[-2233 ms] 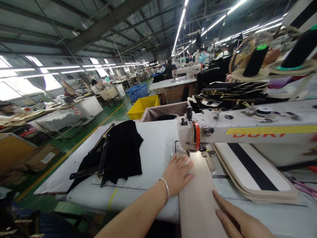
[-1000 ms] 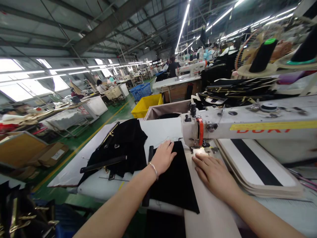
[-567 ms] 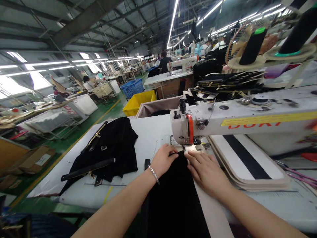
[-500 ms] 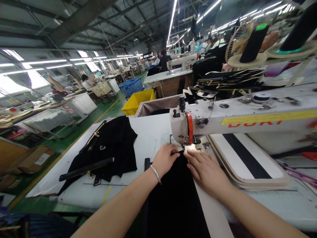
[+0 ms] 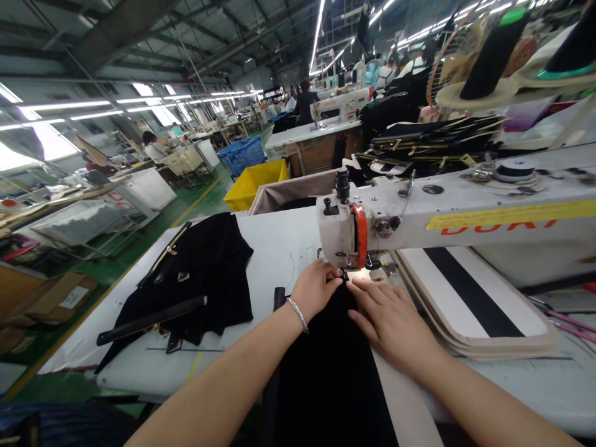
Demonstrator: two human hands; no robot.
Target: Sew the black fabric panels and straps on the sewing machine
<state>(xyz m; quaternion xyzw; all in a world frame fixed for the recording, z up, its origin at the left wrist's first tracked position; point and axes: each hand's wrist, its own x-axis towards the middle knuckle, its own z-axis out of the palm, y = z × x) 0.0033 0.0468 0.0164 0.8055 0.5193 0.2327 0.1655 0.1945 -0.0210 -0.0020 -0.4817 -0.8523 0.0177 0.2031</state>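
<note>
Under the head of a white sewing machine (image 5: 342, 236) lies a long black fabric piece (image 5: 330, 379), its near end running down toward me. My left hand (image 5: 316, 290), with a silver bangle at its wrist, pinches the fabric's far edge just left of the presser foot. Flat on the fabric's right side rests my right hand (image 5: 393, 320), fingers stretched toward the lit needle area. A pale strip (image 5: 403, 397) shows along the fabric's right edge. Beside my left wrist, a narrow black strap (image 5: 278, 301) sticks out. My fingertips partly hide the stitching spot.
Black pieces with zippers and straps (image 5: 209, 267) lie on the table's left. Right of the needle sits a stack of white panels with a black stripe (image 5: 470, 292), near pink-handled scissors (image 5: 575, 326). Behind stand a yellow crate (image 5: 256, 184) and piled black pieces (image 5: 419, 139).
The camera view has shifted slightly, so the surroundings sit a little differently. Both hands stay close to the presser foot, in almost the same pose on the black fabric.
</note>
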